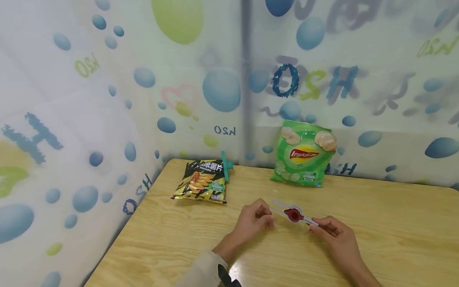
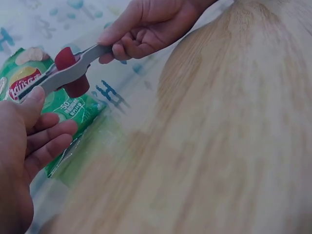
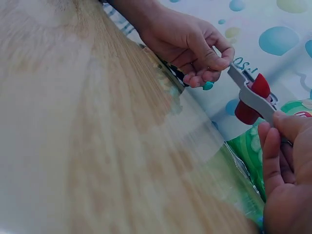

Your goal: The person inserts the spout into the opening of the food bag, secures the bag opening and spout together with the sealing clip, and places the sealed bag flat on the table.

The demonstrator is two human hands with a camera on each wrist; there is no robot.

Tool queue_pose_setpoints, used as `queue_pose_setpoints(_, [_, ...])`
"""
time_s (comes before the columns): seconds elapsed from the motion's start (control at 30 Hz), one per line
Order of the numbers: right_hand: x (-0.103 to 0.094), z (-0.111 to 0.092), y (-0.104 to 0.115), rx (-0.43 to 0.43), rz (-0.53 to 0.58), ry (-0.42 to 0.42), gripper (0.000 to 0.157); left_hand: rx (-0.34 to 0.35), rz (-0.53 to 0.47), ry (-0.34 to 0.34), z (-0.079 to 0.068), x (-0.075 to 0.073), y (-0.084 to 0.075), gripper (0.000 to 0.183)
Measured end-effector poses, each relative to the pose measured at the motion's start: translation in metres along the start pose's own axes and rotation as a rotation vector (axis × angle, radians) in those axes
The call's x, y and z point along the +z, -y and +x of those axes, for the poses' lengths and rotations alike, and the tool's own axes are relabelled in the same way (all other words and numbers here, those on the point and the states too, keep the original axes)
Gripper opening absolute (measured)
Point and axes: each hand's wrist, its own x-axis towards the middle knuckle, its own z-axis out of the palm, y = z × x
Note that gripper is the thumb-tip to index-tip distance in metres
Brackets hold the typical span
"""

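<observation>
A grey bag clip with a red spout [image 1: 294, 215] is held above the table between both hands. The left hand [image 1: 252, 221] pinches one end of it between thumb and forefinger; the other fingers are loosely curled. At the opposite end, the right hand [image 1: 337, 239] grips the clip with thumb and fingers. Two narrow arms stand slightly apart at the clip's left end in the head view. The left wrist view shows the red spout [image 2: 77, 87] sticking out below the grey strip, with a red piece above. From the right wrist, the grey arm [image 3: 256, 102] appears side-on.
A green Lay's chip bag [image 1: 303, 155] stands upright against the patterned wall curtain at the back. Left of it, a black and yellow chip bag [image 1: 201, 183] lies on the wooden table [image 1: 150, 243], with a teal spouted clip [image 1: 225, 167] at its right side.
</observation>
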Motion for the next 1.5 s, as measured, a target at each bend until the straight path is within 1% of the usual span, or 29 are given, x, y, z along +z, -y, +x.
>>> queue_pose_setpoints(0.07, [-0.0002, 0.0003, -0.0011, 0.008, -0.007, -0.005, 0.025, -0.011, -0.006, -0.014, 0.0006, -0.0008, -0.0053, 0.011])
queue_pose_setpoints(0.17, [-0.0004, 0.0001, -0.0026, 0.032, -0.018, -0.009, 0.026, -0.030, -0.030, -0.037, 0.0006, -0.0005, -0.0057, 0.018])
queue_pose_setpoints(0.23, [-0.0004, -0.0003, -0.0034, 0.040, -0.030, -0.007, 0.026, -0.057, -0.051, -0.045, 0.0003, 0.0000, -0.0049, 0.022])
queue_pose_setpoints(0.33, [-0.0004, -0.0004, -0.0048, 0.024, -0.054, -0.011, 0.025, -0.102, -0.093, -0.045, 0.0010, 0.0009, -0.0022, 0.022])
queue_pose_setpoints(0.43, [0.0000, 0.0005, -0.0058, 0.003, -0.097, -0.020, 0.024, -0.131, -0.134, -0.060, 0.0031, 0.0018, 0.0003, 0.020])
queue_pose_setpoints(0.57, [0.0012, 0.0018, -0.0060, 0.013, -0.126, -0.025, 0.025, -0.180, -0.133, -0.094, 0.0056, 0.0030, 0.0002, 0.017])
queue_pose_setpoints(0.63, [0.0016, 0.0020, -0.0056, 0.035, -0.128, -0.014, 0.026, -0.203, -0.117, -0.097, 0.0058, 0.0039, -0.0005, 0.016])
queue_pose_setpoints(0.7, [0.0019, 0.0019, -0.0049, 0.059, -0.154, 0.006, 0.029, -0.207, -0.100, -0.097, 0.0051, 0.0050, -0.0012, 0.014])
queue_pose_setpoints(0.77, [0.0020, 0.0022, -0.0040, 0.076, -0.192, 0.023, 0.031, -0.189, -0.092, -0.092, 0.0044, 0.0056, -0.0019, 0.014])
queue_pose_setpoints(0.87, [0.0018, 0.0025, -0.0031, 0.070, -0.248, 0.030, 0.031, -0.128, -0.060, -0.081, 0.0041, 0.0058, -0.0039, 0.015])
queue_pose_setpoints(0.97, [0.0016, 0.0020, -0.0040, 0.047, -0.282, 0.024, 0.026, -0.065, -0.010, -0.077, 0.0042, 0.0051, -0.0061, 0.015])
queue_pose_setpoints(1.03, [0.0017, 0.0015, -0.0051, 0.036, -0.288, 0.025, 0.023, -0.036, 0.025, -0.074, 0.0040, 0.0042, -0.0072, 0.015])
queue_pose_setpoints(1.17, [0.0019, 0.0014, -0.0066, 0.020, -0.277, 0.030, 0.019, 0.012, 0.074, -0.073, 0.0032, 0.0031, -0.0063, 0.015])
queue_pose_setpoints(1.33, [0.0017, 0.0021, -0.0084, 0.021, -0.230, 0.037, 0.018, 0.033, 0.058, -0.060, 0.0024, 0.0025, -0.0052, 0.015])
queue_pose_setpoints(1.4, [0.0012, 0.0023, -0.0091, 0.019, -0.220, 0.041, 0.018, 0.052, 0.052, -0.063, 0.0026, 0.0032, -0.0038, 0.016])
queue_pose_setpoints(1.5, [-0.0003, 0.0021, -0.0090, 0.009, -0.201, 0.043, 0.017, 0.120, 0.068, -0.079, 0.0053, 0.0058, -0.0028, 0.019])
